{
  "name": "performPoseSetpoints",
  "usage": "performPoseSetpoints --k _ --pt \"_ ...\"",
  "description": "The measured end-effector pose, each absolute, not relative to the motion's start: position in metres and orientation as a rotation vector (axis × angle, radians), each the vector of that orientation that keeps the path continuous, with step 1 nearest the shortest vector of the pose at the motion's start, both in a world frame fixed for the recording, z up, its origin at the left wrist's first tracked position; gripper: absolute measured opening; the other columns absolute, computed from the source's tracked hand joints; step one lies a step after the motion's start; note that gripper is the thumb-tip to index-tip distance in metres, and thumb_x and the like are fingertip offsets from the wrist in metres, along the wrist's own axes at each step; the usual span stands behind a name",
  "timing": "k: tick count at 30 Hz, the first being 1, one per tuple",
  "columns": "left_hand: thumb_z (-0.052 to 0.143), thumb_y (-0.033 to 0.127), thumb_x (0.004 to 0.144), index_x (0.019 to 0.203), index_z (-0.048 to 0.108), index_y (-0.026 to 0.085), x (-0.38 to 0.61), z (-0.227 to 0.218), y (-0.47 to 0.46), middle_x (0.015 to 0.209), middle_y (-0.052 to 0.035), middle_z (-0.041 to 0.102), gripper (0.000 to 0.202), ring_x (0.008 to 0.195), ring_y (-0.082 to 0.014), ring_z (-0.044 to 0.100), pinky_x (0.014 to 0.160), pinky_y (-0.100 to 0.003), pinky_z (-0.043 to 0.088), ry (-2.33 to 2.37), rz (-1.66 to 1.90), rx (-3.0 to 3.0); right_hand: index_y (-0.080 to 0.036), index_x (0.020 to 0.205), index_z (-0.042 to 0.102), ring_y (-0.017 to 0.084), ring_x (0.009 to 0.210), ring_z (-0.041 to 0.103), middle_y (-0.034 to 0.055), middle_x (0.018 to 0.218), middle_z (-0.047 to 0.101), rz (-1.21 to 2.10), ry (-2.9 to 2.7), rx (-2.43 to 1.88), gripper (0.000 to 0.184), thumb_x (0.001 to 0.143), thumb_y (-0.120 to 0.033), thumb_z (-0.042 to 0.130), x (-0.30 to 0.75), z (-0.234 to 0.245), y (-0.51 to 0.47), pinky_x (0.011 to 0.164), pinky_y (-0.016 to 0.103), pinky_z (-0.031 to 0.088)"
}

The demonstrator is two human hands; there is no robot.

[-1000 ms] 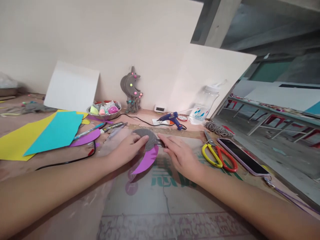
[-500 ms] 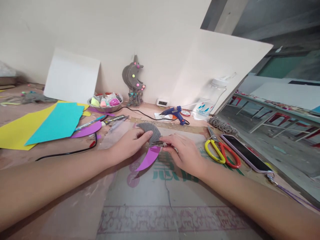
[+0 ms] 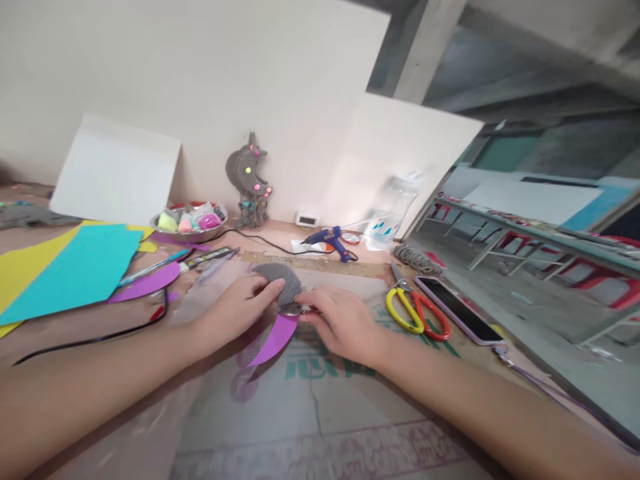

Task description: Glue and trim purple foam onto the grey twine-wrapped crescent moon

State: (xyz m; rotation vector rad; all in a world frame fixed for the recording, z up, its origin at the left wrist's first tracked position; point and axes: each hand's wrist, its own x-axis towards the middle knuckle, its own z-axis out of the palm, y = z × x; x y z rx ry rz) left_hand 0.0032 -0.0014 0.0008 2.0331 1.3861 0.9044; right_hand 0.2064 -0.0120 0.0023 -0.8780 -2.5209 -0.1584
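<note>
Between my hands is a crescent, its upper part wound with grey yarn (image 3: pixel 285 280) and its lower tip bare purple card (image 3: pixel 275 340). My left hand (image 3: pixel 243 303) pinches the yarn-wound part between thumb and fingers. My right hand (image 3: pixel 343 323) is closed at the edge where the yarn meets the purple. Its fingers hold a small, slim, dark metallic tool (image 3: pixel 296 309) against that edge; most of the tool is hidden, and I cannot make out its kind. Beneath the crescent lies a clear plastic sheet (image 3: pixel 240 427) with printed patterns.
Scissors (image 3: pixel 417 313) and a phone (image 3: pixel 463 310) lie to the right, near grey yarn (image 3: pixel 417 259). A blue glue gun (image 3: pixel 333 240), a bottle (image 3: pixel 390 210) and a bowl of clay (image 3: pixel 190 227) stand behind. Coloured sheets (image 3: pixel 75 273) and a cable (image 3: pixel 90 340) are at left.
My view has turned right and tilted up, so the things on the table appear shifted left and lower. Both hands keep their grip at the crescent, with little change between them.
</note>
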Motion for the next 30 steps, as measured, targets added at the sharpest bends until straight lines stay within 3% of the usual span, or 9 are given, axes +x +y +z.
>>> performPoseSetpoints --k 15,30 --pt "0.04 0.052 0.082 0.051 0.05 0.018 0.0055 -0.0024 -0.0021 0.054 0.0004 0.054 0.047 0.057 -0.0154 0.05 0.057 -0.026 0.04 1.406 0.932 1.998 -0.016 0.11 0.048 0.015 0.085 0.058 0.0061 0.097 0.064 -0.155 -2.495 -0.899 0.027 0.091 -0.034 0.042 0.2076 -0.0026 -0.0124 0.073 0.027 0.044" --pt "0.037 0.051 0.083 0.052 0.05 0.018 0.0038 0.0007 -0.0032 0.054 0.0004 0.054 0.047 0.056 -0.0147 0.051 0.053 -0.026 0.037 1.368 0.944 1.99 -0.016 0.103 0.052 0.017 0.082 0.059 0.0073 0.088 0.065 -0.171 -2.49 -0.887 0.026 0.091 -0.037 0.043 0.2076 -0.0035 -0.0103 0.069 0.029 0.045"
